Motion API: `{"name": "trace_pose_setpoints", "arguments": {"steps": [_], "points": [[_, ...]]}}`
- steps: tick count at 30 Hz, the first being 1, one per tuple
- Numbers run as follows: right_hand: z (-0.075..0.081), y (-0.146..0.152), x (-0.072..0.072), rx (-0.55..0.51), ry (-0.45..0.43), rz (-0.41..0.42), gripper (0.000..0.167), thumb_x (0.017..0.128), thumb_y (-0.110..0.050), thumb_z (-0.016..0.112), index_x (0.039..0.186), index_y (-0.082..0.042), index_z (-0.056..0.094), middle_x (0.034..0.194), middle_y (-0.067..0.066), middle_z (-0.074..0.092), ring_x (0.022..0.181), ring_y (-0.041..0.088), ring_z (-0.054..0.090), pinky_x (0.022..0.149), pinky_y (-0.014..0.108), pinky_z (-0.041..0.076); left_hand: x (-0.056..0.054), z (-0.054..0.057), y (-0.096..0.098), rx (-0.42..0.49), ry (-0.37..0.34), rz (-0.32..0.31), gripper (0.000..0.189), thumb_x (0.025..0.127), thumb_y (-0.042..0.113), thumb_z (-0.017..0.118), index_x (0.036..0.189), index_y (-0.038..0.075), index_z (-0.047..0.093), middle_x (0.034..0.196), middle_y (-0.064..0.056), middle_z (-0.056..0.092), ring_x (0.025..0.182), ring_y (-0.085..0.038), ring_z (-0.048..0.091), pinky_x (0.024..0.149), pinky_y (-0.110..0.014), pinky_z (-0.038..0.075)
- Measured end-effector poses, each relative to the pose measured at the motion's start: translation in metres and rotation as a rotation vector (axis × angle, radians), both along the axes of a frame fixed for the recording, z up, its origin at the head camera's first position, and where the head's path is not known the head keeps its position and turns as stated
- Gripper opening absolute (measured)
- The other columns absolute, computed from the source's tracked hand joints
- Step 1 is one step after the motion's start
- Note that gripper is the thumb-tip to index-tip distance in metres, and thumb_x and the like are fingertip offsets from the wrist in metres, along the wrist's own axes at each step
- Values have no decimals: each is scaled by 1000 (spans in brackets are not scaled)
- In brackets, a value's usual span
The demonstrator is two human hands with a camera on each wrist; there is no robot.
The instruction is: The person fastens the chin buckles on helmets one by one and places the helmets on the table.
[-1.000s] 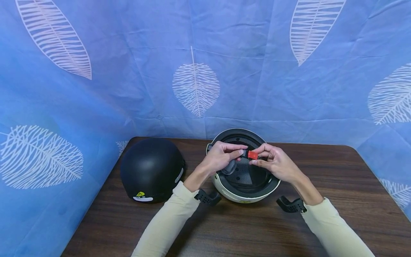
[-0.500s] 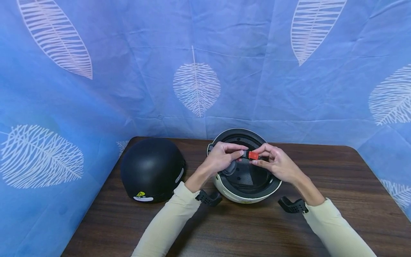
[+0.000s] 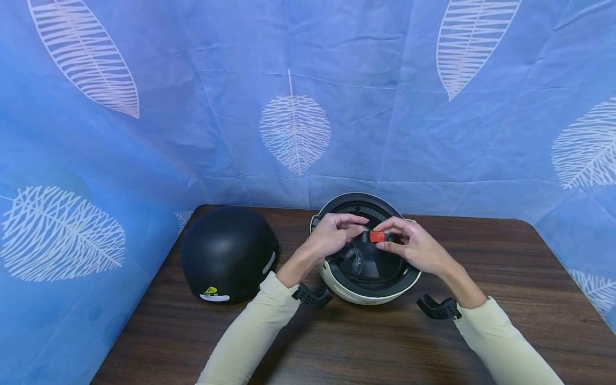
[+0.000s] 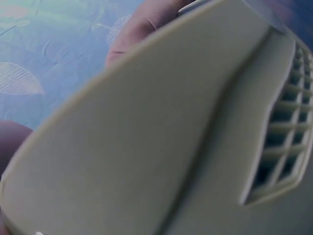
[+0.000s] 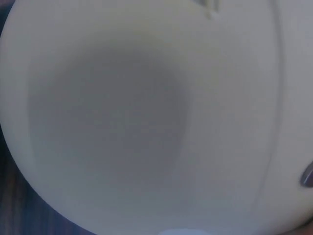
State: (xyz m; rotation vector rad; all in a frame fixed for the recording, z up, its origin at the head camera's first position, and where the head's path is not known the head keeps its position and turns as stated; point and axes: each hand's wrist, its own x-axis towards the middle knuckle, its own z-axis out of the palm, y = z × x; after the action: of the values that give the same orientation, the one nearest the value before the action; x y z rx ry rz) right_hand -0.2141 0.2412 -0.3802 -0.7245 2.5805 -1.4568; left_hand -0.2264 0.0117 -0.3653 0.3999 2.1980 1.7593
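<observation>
An upturned cream helmet [image 3: 368, 297] with a dark lining sits on the table, its opening facing up. Over the opening, my right hand [image 3: 409, 243] pinches the red half of the chin-strap buckle [image 3: 377, 237] between thumb and fingers. My left hand [image 3: 329, 235] has its thumb and fingertips at the black half of the buckle [image 3: 364, 236], which lies right against the red half. Whether the two halves are locked cannot be made out. A dark strap pad [image 3: 356, 262] hangs inside the helmet. Both wrist views show mostly the cream shell [image 4: 122, 137].
A matte black helmet [image 3: 228, 251] stands dome up at the left of the dark wooden table [image 3: 337, 342]. Behind the table hangs a blue cloth [image 3: 366, 133] with white leaf prints. A vent grille [image 4: 283, 132] shows on the cream shell.
The red buckle half has shifted slightly left and down, close against the black half. The strap pad has dropped lower into the cream helmet. My forearms have barely moved.
</observation>
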Motion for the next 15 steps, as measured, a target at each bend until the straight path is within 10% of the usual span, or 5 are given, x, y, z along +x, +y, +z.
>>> {"name": "trace_pose_setpoints", "arguments": {"steps": [15], "points": [[0,0,1,101,5,19,31,90,-15,74,120,-15,65,104,4,69,88,22,62,76,30,50,0,-1,-2,53,1,0,24,100,18,58,121,16,71,107,-1,74,104,-12,66,90,-33,53]]}}
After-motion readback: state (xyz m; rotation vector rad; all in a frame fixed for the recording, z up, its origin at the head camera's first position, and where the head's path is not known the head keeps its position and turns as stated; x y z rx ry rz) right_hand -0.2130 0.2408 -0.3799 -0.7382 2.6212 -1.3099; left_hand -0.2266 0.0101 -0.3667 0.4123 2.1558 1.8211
